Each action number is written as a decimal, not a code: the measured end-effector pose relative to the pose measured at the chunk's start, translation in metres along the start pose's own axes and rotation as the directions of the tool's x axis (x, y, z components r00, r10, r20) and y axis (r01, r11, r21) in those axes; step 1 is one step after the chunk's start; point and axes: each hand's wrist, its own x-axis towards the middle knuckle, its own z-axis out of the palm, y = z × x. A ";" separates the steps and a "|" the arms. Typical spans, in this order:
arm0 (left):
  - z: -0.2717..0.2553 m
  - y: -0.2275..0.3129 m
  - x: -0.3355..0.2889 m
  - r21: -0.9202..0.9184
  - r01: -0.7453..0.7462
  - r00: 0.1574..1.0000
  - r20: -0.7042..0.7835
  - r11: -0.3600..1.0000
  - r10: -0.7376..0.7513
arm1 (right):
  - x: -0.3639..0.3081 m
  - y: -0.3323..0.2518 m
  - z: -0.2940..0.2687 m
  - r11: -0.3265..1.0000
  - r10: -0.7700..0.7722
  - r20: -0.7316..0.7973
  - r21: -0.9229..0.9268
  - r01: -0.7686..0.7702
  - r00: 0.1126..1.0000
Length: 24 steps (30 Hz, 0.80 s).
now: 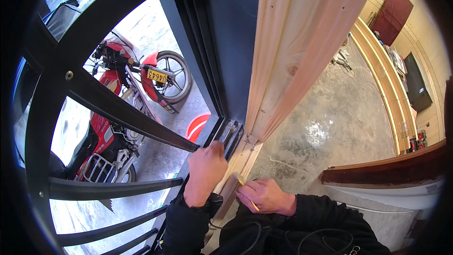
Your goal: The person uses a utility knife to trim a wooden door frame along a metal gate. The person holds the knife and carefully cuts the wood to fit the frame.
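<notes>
My left hand is closed over the dark metal track at the bottom of the window frame. Its fingers curl away from view, so whatever they may hold is hidden. To its right, my right hand pinches a thin yellow stick, like a pencil or slim handle. The stick's upper end reaches the pale wooden sill, where a small greyish tip shows; its exact kind is unclear. A light wooden jamb board rises from the sill, beside the dark frame.
Black window bars stand close on my left. Beyond them are a red motorcycle and a red bucket. On the right lie a concrete floor, a dark brown curved board, and long timber along the wall. A dark cord hangs near my body.
</notes>
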 end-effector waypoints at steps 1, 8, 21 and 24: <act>0.001 0.004 -0.005 0.049 -0.040 0.999 0.026 0.998 0.039 | 0.000 0.000 0.000 1.000 -0.012 -0.005 -0.011 0.012 1.000; -0.007 0.011 -0.011 0.064 -0.205 0.975 0.106 0.977 0.197 | -0.003 0.001 0.001 1.000 -0.016 0.006 -0.018 0.016 1.000; 0.002 -0.012 0.008 0.190 -0.032 0.999 -0.034 0.981 0.039 | -0.002 -0.003 -0.003 1.000 0.019 -0.026 0.011 -0.019 0.999; 0.001 -0.008 0.015 0.194 -0.042 0.999 -0.012 0.980 0.045 | -0.001 -0.003 -0.005 0.999 0.032 -0.054 0.034 -0.031 0.998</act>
